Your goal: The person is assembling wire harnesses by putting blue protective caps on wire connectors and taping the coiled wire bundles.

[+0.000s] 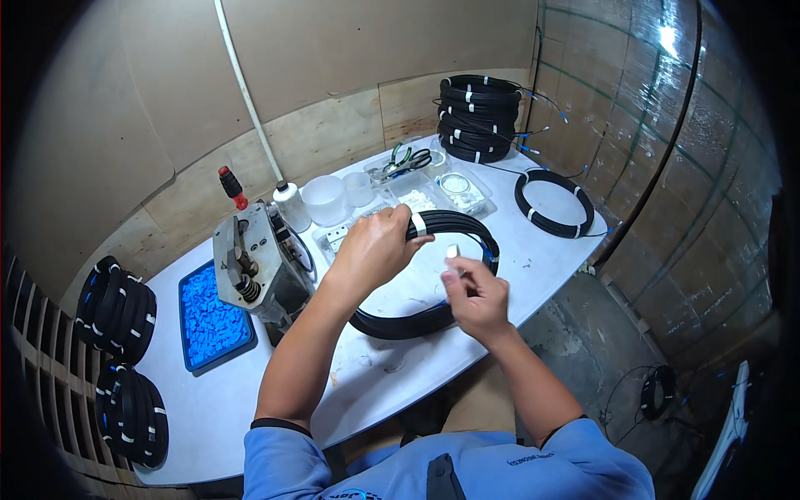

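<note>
A coil of black cable (404,326) stands tilted over the white table, with a white band (418,223) round its upper part. My left hand (379,243) is closed round the top of the coil, just left of that band. My right hand (478,300) is closed at the coil's right side, thumb and fingers pinched together. From its fingertips sticks up a small white strip (452,250), perhaps tape; its lower end is hidden in the fingers. Blue-tipped cable ends show by the coil's right side.
A metal hand press (258,258) and a tray of blue pieces (215,317) stand left. Behind the coil are clear trays (461,190) of white parts, pliers (406,158) and a white bottle (291,205). More coils (477,121) are stacked at the back; one coil (553,203) lies right.
</note>
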Demonstrator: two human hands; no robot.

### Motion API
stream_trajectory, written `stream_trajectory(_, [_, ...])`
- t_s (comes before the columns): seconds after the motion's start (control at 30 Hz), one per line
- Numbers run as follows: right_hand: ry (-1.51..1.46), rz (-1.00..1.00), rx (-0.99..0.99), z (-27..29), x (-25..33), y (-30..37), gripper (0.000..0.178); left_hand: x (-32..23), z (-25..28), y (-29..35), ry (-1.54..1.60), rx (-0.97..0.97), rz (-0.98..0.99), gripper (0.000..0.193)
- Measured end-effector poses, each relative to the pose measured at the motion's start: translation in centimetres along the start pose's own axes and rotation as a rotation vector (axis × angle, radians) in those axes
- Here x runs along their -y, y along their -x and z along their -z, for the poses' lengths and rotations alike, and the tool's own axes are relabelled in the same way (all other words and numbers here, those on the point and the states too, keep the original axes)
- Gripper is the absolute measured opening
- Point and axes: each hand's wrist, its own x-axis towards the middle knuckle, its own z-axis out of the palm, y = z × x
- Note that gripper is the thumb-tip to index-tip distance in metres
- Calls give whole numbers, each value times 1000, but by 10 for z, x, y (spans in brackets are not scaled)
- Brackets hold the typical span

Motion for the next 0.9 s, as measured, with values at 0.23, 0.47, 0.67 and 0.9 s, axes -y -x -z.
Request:
stream_trajectory(0.23, [-227, 126, -87, 29, 28, -27, 60, 8, -11, -1, -27, -61, -43, 25])
stream_trajectory(0.47, [159, 3, 53, 54, -37, -102, 28, 0, -6, 11, 11, -68, -21, 23])
stream_trajectory(0.67, [342, -89, 242, 22, -162, -152, 25, -8, -2, 22, -24, -162, -54, 23])
stream_trajectory(0.9, [587, -125, 325, 1, -273, -155, 31, -8, -4, 20, -13, -142, -64, 26])
